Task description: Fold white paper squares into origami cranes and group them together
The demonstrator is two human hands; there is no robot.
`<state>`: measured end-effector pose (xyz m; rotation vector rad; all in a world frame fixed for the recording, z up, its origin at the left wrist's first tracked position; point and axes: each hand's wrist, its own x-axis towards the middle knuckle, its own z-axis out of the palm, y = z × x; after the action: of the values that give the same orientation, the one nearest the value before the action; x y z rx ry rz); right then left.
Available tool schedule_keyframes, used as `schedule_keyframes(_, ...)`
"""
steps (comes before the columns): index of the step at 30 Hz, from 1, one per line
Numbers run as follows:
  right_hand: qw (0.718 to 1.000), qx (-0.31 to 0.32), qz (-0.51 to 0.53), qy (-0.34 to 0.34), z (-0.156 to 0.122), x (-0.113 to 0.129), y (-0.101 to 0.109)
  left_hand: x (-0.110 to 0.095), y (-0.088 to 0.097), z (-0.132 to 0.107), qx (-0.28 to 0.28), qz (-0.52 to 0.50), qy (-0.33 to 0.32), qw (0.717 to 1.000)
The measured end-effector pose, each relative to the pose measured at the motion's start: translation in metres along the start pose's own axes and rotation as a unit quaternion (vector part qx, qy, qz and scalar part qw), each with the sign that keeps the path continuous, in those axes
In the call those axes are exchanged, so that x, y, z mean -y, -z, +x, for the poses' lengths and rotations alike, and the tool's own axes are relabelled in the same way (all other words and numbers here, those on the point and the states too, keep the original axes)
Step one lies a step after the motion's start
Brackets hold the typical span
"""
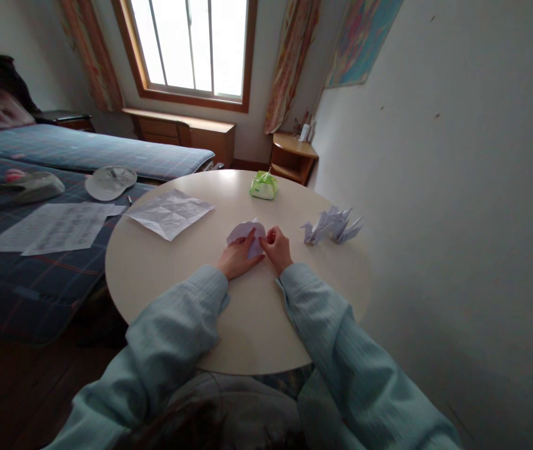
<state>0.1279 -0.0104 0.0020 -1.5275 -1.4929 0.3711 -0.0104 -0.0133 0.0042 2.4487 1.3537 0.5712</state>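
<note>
A sheet of white paper (pixel 257 249), partly folded with a rounded upper edge, lies on the round white table (pixel 154 281) in front of me. My left hand (pixel 239 255) rests across its left part, fingers stretched out and thumb spread away from them. At the paper's right edge, my right hand (pixel 276 247) is closed in a pinch, its fingertips meeting the paper. The underside of the paper and the fold under my fingers are hidden. To the right stand several folded paper cranes (pixel 334 225), apart from my hands.
A creased, opened-out paper sheet (pixel 171 212) lies on the table's left side. Near the far edge sits a green-and-white tissue pack (pixel 263 186). Left of the table is a bed (pixel 60 287) with printed sheets (pixel 67 228) and a white cap (pixel 110 182). A wall (pixel 458 219) bounds the right.
</note>
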Motion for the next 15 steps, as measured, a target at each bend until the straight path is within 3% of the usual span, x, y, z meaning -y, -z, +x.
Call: schedule_keyframes(15, 0.999, -0.032, 0.015, 0.032, -0.0023, 0.0033, 0.001, 0.0033, -0.004, 0.0033, -0.014, -0.003, -0.023, 1.0)
